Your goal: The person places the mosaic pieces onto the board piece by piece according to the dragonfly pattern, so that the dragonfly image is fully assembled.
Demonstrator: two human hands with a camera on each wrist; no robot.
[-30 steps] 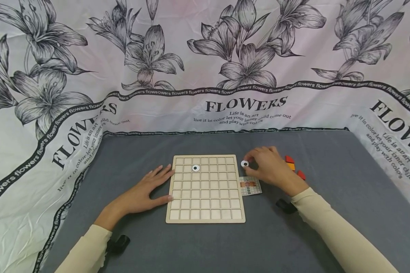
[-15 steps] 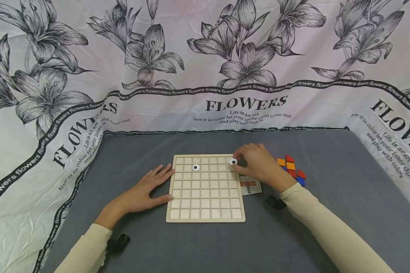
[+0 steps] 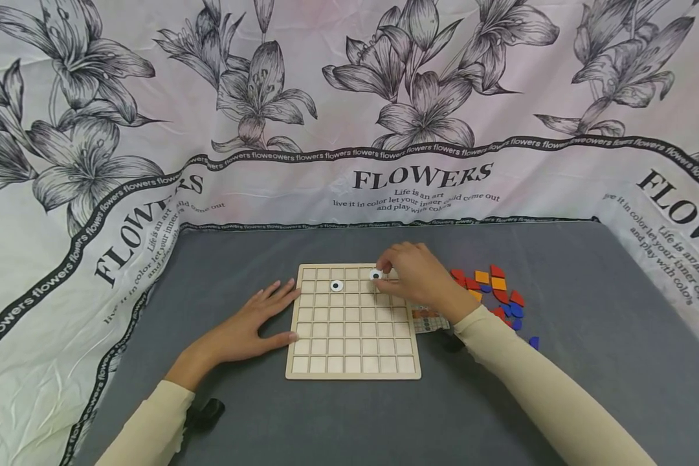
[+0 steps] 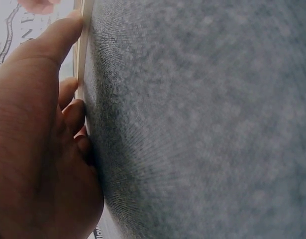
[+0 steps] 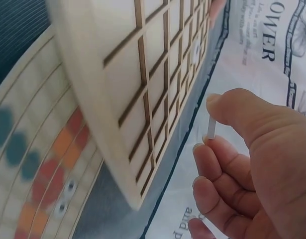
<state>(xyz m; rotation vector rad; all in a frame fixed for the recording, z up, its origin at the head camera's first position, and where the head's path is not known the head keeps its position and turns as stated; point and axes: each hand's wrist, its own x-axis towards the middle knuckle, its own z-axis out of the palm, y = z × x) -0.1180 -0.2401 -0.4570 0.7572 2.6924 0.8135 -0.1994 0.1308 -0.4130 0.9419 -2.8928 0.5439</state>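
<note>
A wooden grid board (image 3: 352,331) lies on the grey table in the head view. One round white eye piece (image 3: 336,285) with a black pupil sits in its upper part, left of the middle. My right hand (image 3: 416,275) pinches a second eye piece (image 3: 375,275) between thumb and fingertips, over the board's upper right part. In the right wrist view that piece (image 5: 212,127) shows edge-on as a thin white strip. My left hand (image 3: 247,327) rests along the board's left edge, fingers spread and fingertips at the rim, as the left wrist view also shows.
Several red, yellow and blue pieces (image 3: 499,283) lie scattered right of the board. A printed pattern card (image 3: 431,319) is partly tucked under the board's right edge and partly covered by the right wrist. A flower-printed cloth (image 3: 419,181) hangs behind the table.
My right hand has carried the eye piece leftward from beside the board to over its upper right part, uncovering more coloured pieces. The left hand has stayed at the board's edge.
</note>
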